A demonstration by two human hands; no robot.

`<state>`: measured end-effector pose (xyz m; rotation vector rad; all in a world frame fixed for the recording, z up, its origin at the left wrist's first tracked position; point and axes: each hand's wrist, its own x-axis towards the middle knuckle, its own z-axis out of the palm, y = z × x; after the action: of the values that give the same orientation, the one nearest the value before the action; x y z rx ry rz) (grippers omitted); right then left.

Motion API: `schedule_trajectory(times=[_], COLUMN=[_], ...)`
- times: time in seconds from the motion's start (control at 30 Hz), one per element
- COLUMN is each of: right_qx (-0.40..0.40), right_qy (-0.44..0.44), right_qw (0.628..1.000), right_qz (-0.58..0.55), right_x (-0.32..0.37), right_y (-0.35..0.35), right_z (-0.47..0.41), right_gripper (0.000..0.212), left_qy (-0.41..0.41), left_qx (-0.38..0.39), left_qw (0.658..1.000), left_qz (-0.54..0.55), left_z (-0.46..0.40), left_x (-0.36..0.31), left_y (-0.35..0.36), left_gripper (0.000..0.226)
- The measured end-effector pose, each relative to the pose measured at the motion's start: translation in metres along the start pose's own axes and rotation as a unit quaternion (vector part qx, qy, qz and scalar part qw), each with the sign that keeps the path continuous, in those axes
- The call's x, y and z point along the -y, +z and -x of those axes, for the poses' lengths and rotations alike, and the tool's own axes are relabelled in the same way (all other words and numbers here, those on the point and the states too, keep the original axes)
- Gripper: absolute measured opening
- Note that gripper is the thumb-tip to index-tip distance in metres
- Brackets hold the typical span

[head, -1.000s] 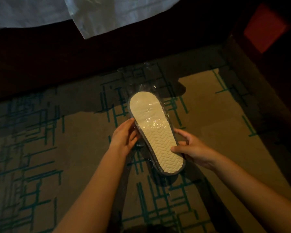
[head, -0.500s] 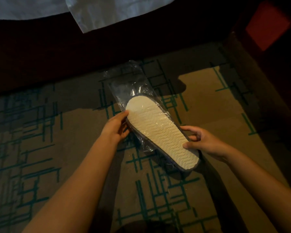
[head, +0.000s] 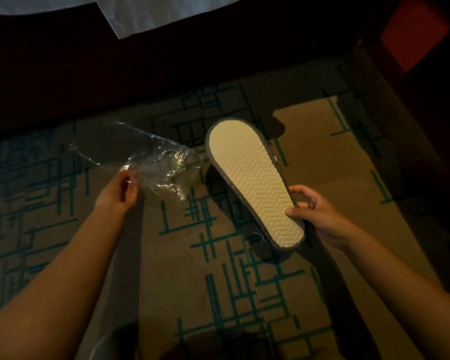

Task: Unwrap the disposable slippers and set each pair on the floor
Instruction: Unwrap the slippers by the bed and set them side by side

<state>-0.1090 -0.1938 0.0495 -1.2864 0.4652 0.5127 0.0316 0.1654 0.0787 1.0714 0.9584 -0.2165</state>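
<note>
A pair of disposable slippers (head: 252, 178) is held sole-up above the carpet, its cream zigzag sole facing me with a dark grey rim; the second slipper lies hidden underneath. My right hand (head: 320, 214) grips the pair at its near end. The slippers are fully out of the clear plastic wrapper (head: 151, 165), which hangs crumpled and empty to the left. My left hand (head: 120, 190) pinches the wrapper's near edge.
The floor is brown carpet (head: 166, 268) with teal line patterns. A dark bed base (head: 115, 74) runs across the top, with white bedding (head: 146, 14) hanging over it. Dark wooden furniture (head: 426, 113) stands at the right, a red surface above it.
The slippers have come all the way out of the wrapper. My left hand pulled the empty wrapper away to the left while my right hand carried the pair to the right.
</note>
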Motion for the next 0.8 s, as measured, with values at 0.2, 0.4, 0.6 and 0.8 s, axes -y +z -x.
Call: schedule_trajectory(times=[0.2,0.4,0.6,0.8], right_qx=[-0.001,-0.008,-0.04,-0.061], right_qy=[0.004,0.007,0.001,0.001], right_qw=[1.0,1.0,0.998,0.993], right_qz=[-0.013,-0.026,-0.045,-0.106], right_x=[0.002,-0.002,-0.004,-0.003], right_y=[0.005,0.009,0.014,0.02], right_z=[-0.003,-0.001,0.002,0.002], right_gripper=[0.037,0.037,0.04,0.043], left_qy=[0.186,0.4,0.354,0.348], left_qx=[-0.16,0.145,0.083,0.04], left_qw=[0.914,0.47,0.48,0.48], left_qz=[-0.324,-0.773,-0.798,-0.804], left_z=[-0.012,0.008,-0.012,-0.018], left_x=[0.01,0.07,0.064,0.036], left_y=[-0.043,-0.043,-0.052,-0.064], left_gripper=[0.04,0.066,0.076,0.074])
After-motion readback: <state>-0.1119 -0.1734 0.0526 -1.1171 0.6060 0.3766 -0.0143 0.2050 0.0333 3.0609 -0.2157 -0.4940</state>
